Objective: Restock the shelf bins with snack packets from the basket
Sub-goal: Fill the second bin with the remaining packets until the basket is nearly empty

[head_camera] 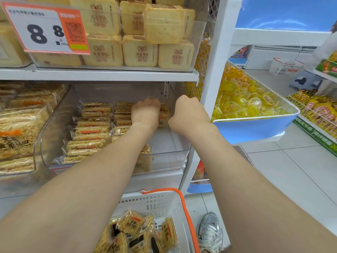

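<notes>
A clear plastic shelf bin [169,157] on the middle shelf holds rows of crispy rice snack packets [91,132]. Both my arms reach deep into it. My left hand [145,112] grips a snack packet [163,115] standing at the back right of the bin, fingers curled over its top. My right hand [187,110] is curled just right of that packet at the bin's right wall; its fingers are hidden. Below, a white basket [164,201] with an orange handle holds several more packets [135,232].
The bin to the left [18,128] is full of similar packets. The shelf above holds toast-shaped packs [140,52] and a price sign [45,28]. A white upright [215,70] borders the bin on the right. A blue tray of yellow jelly cups [242,101] stands further right. My shoe [209,232] is beside the basket.
</notes>
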Motion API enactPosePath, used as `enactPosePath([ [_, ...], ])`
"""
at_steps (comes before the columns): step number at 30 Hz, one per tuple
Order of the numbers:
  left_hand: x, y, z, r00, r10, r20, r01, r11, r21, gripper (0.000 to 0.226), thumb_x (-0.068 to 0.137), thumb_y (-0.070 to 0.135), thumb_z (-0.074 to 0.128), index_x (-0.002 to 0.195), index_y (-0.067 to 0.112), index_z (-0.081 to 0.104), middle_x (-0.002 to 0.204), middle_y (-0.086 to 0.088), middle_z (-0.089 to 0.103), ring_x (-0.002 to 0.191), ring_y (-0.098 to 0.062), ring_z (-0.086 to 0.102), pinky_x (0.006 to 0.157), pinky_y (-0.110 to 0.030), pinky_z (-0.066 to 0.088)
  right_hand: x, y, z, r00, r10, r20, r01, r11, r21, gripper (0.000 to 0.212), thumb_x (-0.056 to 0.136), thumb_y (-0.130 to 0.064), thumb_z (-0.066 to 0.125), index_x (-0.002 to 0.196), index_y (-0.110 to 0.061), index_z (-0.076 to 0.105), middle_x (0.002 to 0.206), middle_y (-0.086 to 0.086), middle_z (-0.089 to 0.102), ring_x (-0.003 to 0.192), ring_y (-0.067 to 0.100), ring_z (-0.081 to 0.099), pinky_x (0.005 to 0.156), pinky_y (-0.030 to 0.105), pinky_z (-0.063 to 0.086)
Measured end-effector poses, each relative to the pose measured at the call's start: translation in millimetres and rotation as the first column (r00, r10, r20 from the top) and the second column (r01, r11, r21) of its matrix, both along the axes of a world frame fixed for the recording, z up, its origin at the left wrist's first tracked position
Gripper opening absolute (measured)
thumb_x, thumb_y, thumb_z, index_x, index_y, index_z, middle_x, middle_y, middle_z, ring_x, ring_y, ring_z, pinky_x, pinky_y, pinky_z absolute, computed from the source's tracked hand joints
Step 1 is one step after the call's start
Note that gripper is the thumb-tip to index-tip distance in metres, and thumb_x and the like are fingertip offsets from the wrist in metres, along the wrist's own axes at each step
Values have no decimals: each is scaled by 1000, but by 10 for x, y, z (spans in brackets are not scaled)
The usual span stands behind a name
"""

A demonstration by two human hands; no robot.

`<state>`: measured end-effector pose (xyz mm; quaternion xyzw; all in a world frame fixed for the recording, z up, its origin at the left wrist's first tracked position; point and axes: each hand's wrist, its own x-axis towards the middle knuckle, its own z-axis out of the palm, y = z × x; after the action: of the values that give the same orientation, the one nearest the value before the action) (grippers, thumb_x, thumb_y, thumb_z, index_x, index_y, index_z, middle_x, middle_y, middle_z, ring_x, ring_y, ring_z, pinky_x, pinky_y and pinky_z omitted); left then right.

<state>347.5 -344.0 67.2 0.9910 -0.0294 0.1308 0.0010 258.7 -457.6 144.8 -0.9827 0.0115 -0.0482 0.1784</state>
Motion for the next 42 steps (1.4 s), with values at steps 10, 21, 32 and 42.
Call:
enactPosePath([
  [10, -101, 291, 14, 939, -199, -280, 142, 967, -209, 60, 96, 5, 51, 154, 19, 45, 144, -17, 57, 134, -42, 52, 114, -60, 40, -60, -53, -7, 998, 56, -18, -58, 995, -76, 18, 92, 0, 57, 95, -9, 42, 82, 7, 37, 86, 36, 48, 72, 38, 42],
  [21, -1490, 670, 96, 879, -351, 322, 428, 878, -213, 8, 90, 25, 60, 96, 21, 64, 92, 2, 58, 91, -31, 55, 77, -45, 46, -726, 308, 3, 960, 278, 38, -249, 906, -342, 31, 94, -14, 59, 125, -9, 60, 131, 18, 42, 122, 40, 44, 93, 46, 47],
  [32, -2404, 1170, -1280, 845, -493, -209, 481, 870, -109, 41, 94, 37, 65, 60, 25, 45, 54, 7, 49, 47, -18, 48, 43, -29, 42, -1598, 801, -656, 684, 245, -687, -594, 734, -329, 24, 97, -8, 59, 77, -15, 48, 82, 1, 48, 71, 22, 50, 85, 39, 54],
  [42, -2583, 1069, -2403, 402, -224, -888, 378, 924, -62, 77, 94, -11, 45, 160, 27, 36, 158, -9, 45, 98, -23, 67, 70, -36, 61, -1516, 940, -777, 656, 287, -698, -642, 699, -316, 25, 93, 0, 56, 74, -14, 49, 77, 2, 44, 81, 28, 49, 73, 40, 46],
])
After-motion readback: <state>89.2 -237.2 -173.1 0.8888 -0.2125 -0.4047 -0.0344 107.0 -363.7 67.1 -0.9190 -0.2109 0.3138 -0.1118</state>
